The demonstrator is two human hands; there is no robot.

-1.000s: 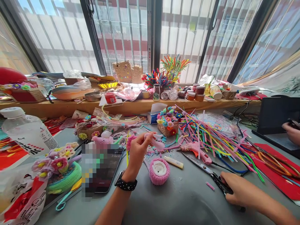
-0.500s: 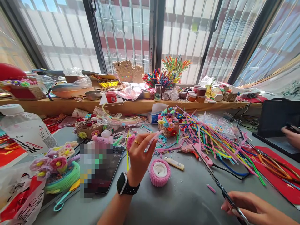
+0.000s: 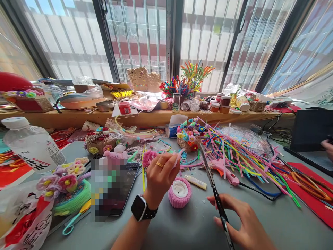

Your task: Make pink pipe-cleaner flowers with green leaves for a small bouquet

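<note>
My left hand (image 3: pixel 160 175), a watch on its wrist, pinches a short pale pink pipe cleaner (image 3: pixel 179 155) between thumb and fingertips. My right hand (image 3: pixel 243 217) grips long black-and-silver scissors (image 3: pixel 211 178) by the handle end. Their blades point up and away, look nearly closed, and stand apart from the pipe cleaner. Below and between both hands sits a small round pink fuzzy pot (image 3: pixel 179 198) with a white ring-shaped inside. Behind it lies a cream-coloured tube (image 3: pixel 195 182). A fluffy pink flower (image 3: pixel 149 158) is just behind my left hand.
A heap of coloured pipe cleaners (image 3: pixel 241 152) and a pink glue gun (image 3: pixel 227 174) lie at the right. A flower-covered basket (image 3: pixel 191 143) stands at the back. A phone (image 3: pixel 124 194), a water bottle (image 3: pixel 33 146) and a laptop (image 3: pixel 309 135) with another person's hand (image 3: pixel 327 145) flank the area.
My right hand has brought the scissors left and inward, toward my left hand. The left hand has shifted slightly right and turned, still pinching the pipe cleaner.
</note>
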